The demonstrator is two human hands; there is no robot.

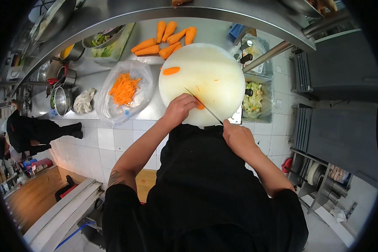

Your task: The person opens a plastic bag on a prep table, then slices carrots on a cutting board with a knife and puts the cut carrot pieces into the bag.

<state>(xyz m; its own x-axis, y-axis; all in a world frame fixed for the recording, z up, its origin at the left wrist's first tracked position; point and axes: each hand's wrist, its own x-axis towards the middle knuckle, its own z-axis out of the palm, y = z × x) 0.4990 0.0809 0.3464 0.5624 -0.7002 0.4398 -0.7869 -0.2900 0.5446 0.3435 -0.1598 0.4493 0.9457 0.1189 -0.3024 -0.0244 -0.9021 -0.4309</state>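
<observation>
A round white cutting board (pixel 214 63) lies on the steel counter in front of me. My left hand (pixel 181 108) is closed, its fingertips pressing a piece of carrot (pixel 200 106) against the board near its front edge. In my right hand (pixel 238 137) is the handle of a knife (pixel 212 113). Its blade slants up to the left, right beside my left fingertips and over the carrot piece. Another cut carrot piece (pixel 171 71) rests at the board's left side. A few thin orange slivers are scattered near the blade.
Several whole peeled carrots (pixel 160 33) lie behind the board. To its left, a clear plastic bag (pixel 143 94) holds carrot strips (pixel 124 89). A crumpled cloth (pixel 84 101) and metal bowls stand farther left. On the right is a bin of vegetable scraps (pixel 253 101). A steel shelf (pixel 155 14) crosses overhead. Another person (pixel 33 130) stands far left.
</observation>
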